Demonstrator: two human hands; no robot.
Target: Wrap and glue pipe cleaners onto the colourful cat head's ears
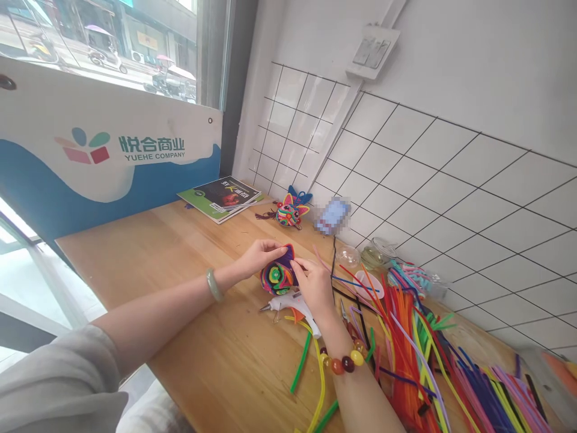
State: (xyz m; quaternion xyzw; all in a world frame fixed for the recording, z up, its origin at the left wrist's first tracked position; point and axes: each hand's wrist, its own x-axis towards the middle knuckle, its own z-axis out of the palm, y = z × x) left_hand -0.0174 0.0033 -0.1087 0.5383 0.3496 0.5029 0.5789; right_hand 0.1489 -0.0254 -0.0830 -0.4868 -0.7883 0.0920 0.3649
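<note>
From my seat, the right hand covers the near side of the woolly ball, and the left hand hides its far edge, so I cannot see how the fingers pinch it. The glue gun is partly under the right wrist; its handle is hidden. A small box by the wall is blurred beyond reading. The heap of fuzzy sticks runs off the bottom edge. An orange thing, perhaps a tray, is cut by the right edge. The tabletop ends unseen below.
</note>
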